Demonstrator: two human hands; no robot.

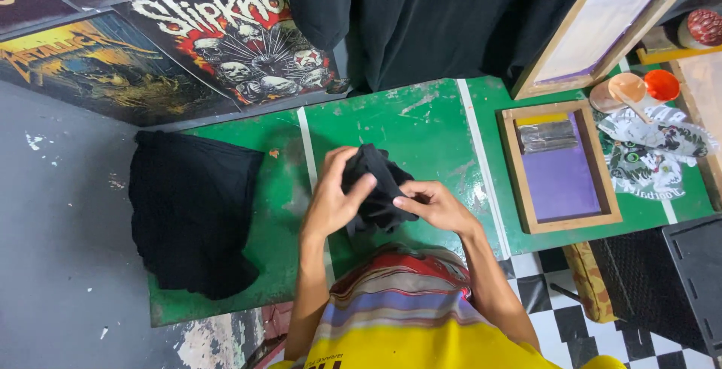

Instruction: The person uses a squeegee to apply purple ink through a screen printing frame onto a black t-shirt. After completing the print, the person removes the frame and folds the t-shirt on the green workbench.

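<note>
Both hands clutch bunched black cloth (pixel 376 188) above green table (pixel 406 124): left hand (pixel 331 200) wraps its side, right hand (pixel 436 205) pinches its edge. Black pile (pixel 192 215) lies left; wooden screen frame (pixel 560 166) right.

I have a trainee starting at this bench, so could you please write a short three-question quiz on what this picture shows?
1. True or false: both hands grip the black cloth.
2. Which lies on the green table to the person's left? A) a stack of black fabric B) a wooden frame C) an orange cup
3. Fill in: the wooden frame lying flat to the person's right has a ______ screen.

Key
1. True: the left hand and right hand both hold it above the table.
2. A: the black stack overhangs the table's left edge.
3. Purple.
</note>
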